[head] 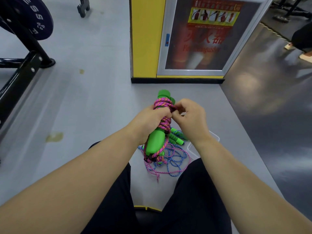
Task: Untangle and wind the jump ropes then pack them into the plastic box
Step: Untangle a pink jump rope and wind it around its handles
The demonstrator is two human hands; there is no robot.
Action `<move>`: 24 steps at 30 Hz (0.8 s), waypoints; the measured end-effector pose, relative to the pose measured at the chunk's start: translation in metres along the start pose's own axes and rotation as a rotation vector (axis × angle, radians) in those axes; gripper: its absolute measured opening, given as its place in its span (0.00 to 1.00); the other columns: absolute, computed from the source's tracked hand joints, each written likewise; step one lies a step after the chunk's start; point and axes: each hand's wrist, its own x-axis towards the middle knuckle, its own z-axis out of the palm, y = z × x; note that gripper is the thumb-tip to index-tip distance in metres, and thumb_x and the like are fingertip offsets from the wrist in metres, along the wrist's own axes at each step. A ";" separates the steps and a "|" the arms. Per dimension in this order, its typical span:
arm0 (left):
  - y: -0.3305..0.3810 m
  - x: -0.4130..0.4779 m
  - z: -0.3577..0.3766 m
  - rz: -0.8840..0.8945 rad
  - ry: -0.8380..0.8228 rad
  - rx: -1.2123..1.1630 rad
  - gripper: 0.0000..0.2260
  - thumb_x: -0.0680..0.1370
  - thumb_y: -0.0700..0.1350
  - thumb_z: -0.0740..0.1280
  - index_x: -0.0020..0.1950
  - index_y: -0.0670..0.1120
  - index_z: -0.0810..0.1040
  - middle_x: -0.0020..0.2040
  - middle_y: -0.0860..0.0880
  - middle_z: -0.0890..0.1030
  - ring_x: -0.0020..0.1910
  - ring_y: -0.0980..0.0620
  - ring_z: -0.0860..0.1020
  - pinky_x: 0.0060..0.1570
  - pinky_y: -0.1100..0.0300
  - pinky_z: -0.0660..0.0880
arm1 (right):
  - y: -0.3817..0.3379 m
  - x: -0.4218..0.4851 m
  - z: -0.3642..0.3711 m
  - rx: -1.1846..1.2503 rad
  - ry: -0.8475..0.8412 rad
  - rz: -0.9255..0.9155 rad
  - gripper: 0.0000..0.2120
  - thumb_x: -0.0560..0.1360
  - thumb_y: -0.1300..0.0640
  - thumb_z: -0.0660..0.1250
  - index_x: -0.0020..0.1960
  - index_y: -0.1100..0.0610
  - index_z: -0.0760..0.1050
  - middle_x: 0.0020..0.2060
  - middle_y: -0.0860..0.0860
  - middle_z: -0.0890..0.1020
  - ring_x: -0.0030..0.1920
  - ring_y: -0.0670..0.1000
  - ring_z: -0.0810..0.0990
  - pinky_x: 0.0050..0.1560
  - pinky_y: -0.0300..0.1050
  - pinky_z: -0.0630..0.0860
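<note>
Head view: a seated person holds both hands up over a heap of rope.
Left hand (152, 119): wrapped tight round the green handles (156, 141) and the pink rope (163, 103) coiled about them.
Right hand (190, 115): just beside the left's fingers, pinching a strand of that coil.
Done: one rope looks nearly wound.
Left to do: the blue rope (175, 157) lies tangled beneath the grip. The plastic box (216, 136) sits under the right wrist, and I cannot tell what is in it.

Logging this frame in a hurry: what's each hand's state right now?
Left hand: grips the pink rope wound round the green handles.
Right hand: pinches a strand of that pink rope.
</note>
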 end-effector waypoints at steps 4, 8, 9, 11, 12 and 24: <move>0.004 0.001 0.003 0.032 0.015 0.031 0.02 0.74 0.37 0.63 0.45 0.43 0.72 0.43 0.40 0.73 0.31 0.47 0.72 0.34 0.58 0.73 | -0.006 0.001 -0.001 0.149 0.081 0.147 0.03 0.71 0.62 0.67 0.39 0.55 0.77 0.31 0.46 0.77 0.35 0.46 0.75 0.36 0.37 0.72; 0.002 0.002 0.002 0.024 0.009 0.081 0.02 0.74 0.38 0.63 0.45 0.43 0.72 0.42 0.41 0.73 0.30 0.47 0.73 0.33 0.58 0.74 | -0.006 0.005 0.001 0.027 -0.024 0.097 0.05 0.71 0.62 0.64 0.39 0.62 0.77 0.31 0.52 0.76 0.35 0.50 0.72 0.36 0.47 0.70; 0.000 0.003 0.001 0.006 0.005 0.065 0.03 0.74 0.37 0.63 0.47 0.42 0.72 0.42 0.40 0.73 0.30 0.47 0.73 0.33 0.58 0.74 | -0.004 0.006 0.000 0.023 -0.065 0.073 0.05 0.72 0.63 0.64 0.39 0.63 0.77 0.32 0.53 0.76 0.35 0.51 0.71 0.36 0.47 0.70; -0.003 0.003 -0.003 -0.035 -0.011 0.033 0.07 0.74 0.38 0.63 0.51 0.40 0.74 0.43 0.39 0.74 0.30 0.46 0.73 0.34 0.57 0.75 | 0.001 0.008 -0.005 0.037 -0.155 0.008 0.07 0.71 0.61 0.62 0.40 0.63 0.78 0.33 0.53 0.77 0.36 0.52 0.73 0.37 0.47 0.70; -0.005 0.003 -0.005 -0.056 -0.023 0.016 0.09 0.74 0.38 0.63 0.54 0.39 0.75 0.43 0.39 0.75 0.31 0.46 0.73 0.35 0.57 0.75 | 0.003 0.008 -0.008 0.045 -0.199 -0.009 0.08 0.71 0.60 0.62 0.40 0.62 0.78 0.33 0.52 0.77 0.36 0.51 0.74 0.38 0.46 0.71; 0.000 -0.001 -0.019 -0.195 -0.329 -0.186 0.11 0.70 0.40 0.63 0.51 0.38 0.77 0.43 0.40 0.81 0.34 0.45 0.78 0.36 0.56 0.79 | 0.008 0.002 -0.034 0.712 -0.346 0.284 0.05 0.73 0.66 0.65 0.42 0.58 0.76 0.33 0.49 0.81 0.36 0.47 0.81 0.45 0.44 0.81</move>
